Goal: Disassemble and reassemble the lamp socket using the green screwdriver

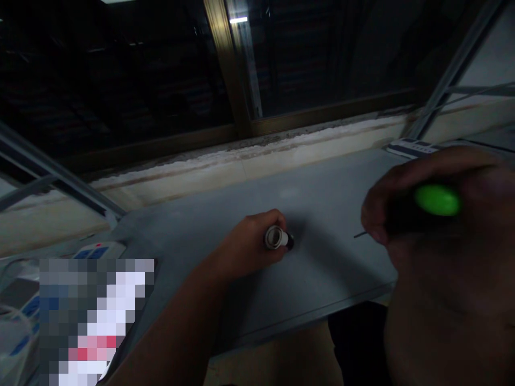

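Head view shows two hands above a grey surface (193, 212) under a dark window. Left hand (255, 238) is curled around a small dark cylindrical piece (276, 237), fingers wrapped along its far side, with a pale round rim facing up toward the camera. Whether the piece touches the surface cannot be told. Right hand (418, 252) is raised close to the lens, large and blurred, its fingers closed around a dark tool handle (438, 200) with a bright green end. A thin shaft (360, 235) pokes out past the fingertips on the side facing the left hand, well apart from the cylindrical piece. So the piece sits within the left hand's grip, and the tool lies within the right hand's.

As for print, a pixelated patch (96, 321) at lower left covers a flat item, showing only pale, dark and pinkish-red blocks; any lettering there is hidden. Just behind it lies a white power strip (98, 250) with blue sockets and a small red light. Past the right hand, a white and grey device (412, 147) bears marks too small to read.
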`<state>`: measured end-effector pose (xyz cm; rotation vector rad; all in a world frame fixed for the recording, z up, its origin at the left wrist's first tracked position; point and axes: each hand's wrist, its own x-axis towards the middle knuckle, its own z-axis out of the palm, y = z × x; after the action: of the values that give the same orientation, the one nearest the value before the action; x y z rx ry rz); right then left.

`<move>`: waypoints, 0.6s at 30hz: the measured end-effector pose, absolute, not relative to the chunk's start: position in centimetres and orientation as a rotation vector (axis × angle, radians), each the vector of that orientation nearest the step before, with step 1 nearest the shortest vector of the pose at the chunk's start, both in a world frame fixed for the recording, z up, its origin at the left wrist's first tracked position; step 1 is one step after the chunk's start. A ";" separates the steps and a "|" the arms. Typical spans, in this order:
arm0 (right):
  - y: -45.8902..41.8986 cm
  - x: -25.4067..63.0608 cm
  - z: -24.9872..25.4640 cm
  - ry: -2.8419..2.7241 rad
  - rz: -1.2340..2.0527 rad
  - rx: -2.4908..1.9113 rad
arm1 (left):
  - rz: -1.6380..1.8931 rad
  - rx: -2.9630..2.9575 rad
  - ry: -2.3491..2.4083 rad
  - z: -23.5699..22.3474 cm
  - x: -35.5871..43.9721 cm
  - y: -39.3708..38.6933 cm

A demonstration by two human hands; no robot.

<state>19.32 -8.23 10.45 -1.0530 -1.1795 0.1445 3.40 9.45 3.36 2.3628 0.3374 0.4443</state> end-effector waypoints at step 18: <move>-5.8 19.7 9.6 -1.196 0.115 -1.116 | 0.440 2.617 0.644 2.3 1.6 13.4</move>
<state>19.73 -5.77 9.63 -1.1156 -1.1960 0.1147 1.56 13.45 2.34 2.6168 0.6436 0.4400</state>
